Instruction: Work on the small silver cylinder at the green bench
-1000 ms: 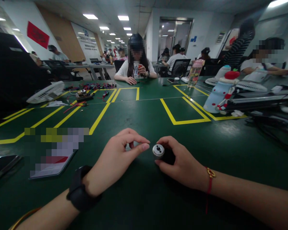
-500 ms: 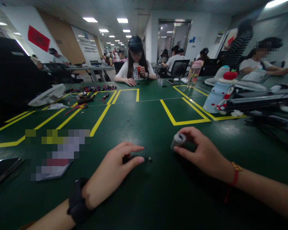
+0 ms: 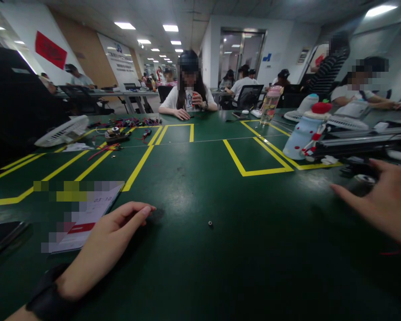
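Observation:
A grey cylinder with a pale top (image 3: 364, 179), which looks like a small motor, is at the right of the green table. Around it is my right hand (image 3: 387, 200), its thumb held away from the cylinder and its fingers spread. My left hand (image 3: 116, 236) rests low over the table at left, thumb and forefinger pressed together, with nothing visible in them. A tiny dark ring-shaped part with a pale centre (image 3: 210, 224) lies on the table between both hands. Beside my left hand is a phone-like slab with a lit screen (image 3: 96, 209), partly covered by the hand.
Yellow tape (image 3: 269, 170) marks areas on the table. A light blue bottle with a red top (image 3: 299, 133) and a clear bottle (image 3: 270, 107) stand at right, near dark rails and cables. Wires (image 3: 133, 122) and a white fan (image 3: 65, 131) are at far left. A person (image 3: 189, 89) sits opposite.
My right hand has carried the cylinder to the right and its thumb has come away from it. My left hand has drawn back leftward and its fingers have closed together. The tiny part stays put.

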The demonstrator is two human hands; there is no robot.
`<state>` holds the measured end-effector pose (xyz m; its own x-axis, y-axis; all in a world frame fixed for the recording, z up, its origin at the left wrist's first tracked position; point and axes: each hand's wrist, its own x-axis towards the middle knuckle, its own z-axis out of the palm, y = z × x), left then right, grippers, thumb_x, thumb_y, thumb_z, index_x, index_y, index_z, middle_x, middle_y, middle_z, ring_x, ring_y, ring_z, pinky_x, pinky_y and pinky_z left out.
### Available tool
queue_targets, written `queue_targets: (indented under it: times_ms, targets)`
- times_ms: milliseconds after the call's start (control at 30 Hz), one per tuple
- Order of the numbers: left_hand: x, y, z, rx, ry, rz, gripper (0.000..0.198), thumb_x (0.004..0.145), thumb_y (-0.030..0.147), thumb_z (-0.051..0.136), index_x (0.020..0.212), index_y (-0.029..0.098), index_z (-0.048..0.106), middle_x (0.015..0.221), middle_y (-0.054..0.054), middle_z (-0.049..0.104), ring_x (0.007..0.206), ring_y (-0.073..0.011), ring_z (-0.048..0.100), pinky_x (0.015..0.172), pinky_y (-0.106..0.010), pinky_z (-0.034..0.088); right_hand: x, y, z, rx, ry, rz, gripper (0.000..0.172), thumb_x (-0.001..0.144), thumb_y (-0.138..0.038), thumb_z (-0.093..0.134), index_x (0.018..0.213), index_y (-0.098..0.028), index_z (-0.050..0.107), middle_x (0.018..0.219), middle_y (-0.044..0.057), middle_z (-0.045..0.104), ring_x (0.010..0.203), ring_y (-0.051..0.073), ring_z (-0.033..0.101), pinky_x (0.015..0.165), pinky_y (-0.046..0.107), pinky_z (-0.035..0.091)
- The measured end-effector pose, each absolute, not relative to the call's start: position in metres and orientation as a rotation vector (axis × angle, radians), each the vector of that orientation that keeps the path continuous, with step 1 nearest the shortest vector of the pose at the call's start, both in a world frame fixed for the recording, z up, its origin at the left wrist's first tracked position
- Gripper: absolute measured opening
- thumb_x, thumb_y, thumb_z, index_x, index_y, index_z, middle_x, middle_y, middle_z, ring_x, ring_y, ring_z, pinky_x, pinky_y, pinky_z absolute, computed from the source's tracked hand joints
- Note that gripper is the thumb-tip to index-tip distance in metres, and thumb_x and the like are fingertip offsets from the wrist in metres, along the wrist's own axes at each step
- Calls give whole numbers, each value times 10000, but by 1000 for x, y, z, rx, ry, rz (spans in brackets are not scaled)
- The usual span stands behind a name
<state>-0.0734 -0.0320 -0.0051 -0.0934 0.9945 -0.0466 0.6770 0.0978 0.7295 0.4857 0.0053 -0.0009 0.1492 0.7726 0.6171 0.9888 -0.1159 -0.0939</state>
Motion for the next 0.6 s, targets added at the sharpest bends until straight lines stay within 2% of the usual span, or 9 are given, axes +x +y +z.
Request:
queue_targets:
  times_ms: [67, 133, 200, 300, 400, 500, 600]
  targets:
    - [-72, -32, -4, 1653, 1825, 736, 441, 844, 655, 516, 1045, 291, 662, 918, 6, 696, 894, -228, 622, 776, -316, 465, 427, -2, 6, -1732, -1957, -520, 771, 808, -705, 468, 1363, -170, 433, 1339, 186, 448, 1262, 382, 400, 1062, 574, 314]
    - [-72, -33, -3, 1659, 1820, 711, 430, 849, 649, 515, 1044, 293, 658, 950, 3, 695, 911, -230, 620, 794, -322, 462, 362, -6, 9, -1488, -2287, -72, 548, 863, -600, 505, 1278, -242, 531, 1291, 90, 512, 1184, 257, 484, 1014, 461, 412]
    - [-72, -33, -3, 1676, 1797, 688, 402, 854, 632, 524, 1040, 300, 655, 998, 5, 691, 950, -230, 618, 823, -325, 455, 302, -7, 8, -1353, -2414, 342, 485, 867, -547, 557, 1279, -291, 562, 1279, 44, 521, 1146, 190, 494, 980, 386, 440]
    - [-71, -34, -4, 1744, 1755, 684, 348, 868, 596, 536, 1016, 306, 655, 1040, 16, 684, 997, -221, 615, 867, -322, 439, 242, -2, 3, -1225, -2474, 600, 364, 820, -514, 644, 1140, -343, 670, 1174, 12, 571, 1074, 172, 494, 947, 373, 418]
    - [-71, -35, -4, 1795, 1746, 668, 319, 887, 574, 522, 1006, 309, 653, 1055, 22, 681, 1005, -215, 617, 870, -318, 438, 229, 3, 6, -1175, -2473, 651, 185, 861, -436, 616, 937, -309, 727, 1039, 5, 613, 984, 150, 509, 899, 340, 403]
    - [-71, -35, -5, 1810, 1740, 651, 312, 894, 567, 515, 1014, 312, 649, 1065, 18, 678, 1006, -220, 618, 863, -327, 446, 266, 7, 24, -1237, -2352, 546, 245, 910, -417, 540, 952, -236, 701, 1008, 22, 629, 930, 126, 539, 845, 283, 416]
    - [-73, -34, -8, 1808, 1725, 657, 304, 897, 561, 520, 1024, 315, 647, 1089, 10, 674, 1023, -228, 615, 890, -347, 444, 347, 12, 43, -1485, -2110, 63, 324, 902, -482, 518, 990, -215, 679, 1026, 38, 636, 899, 136, 561, 804, 276, 413]
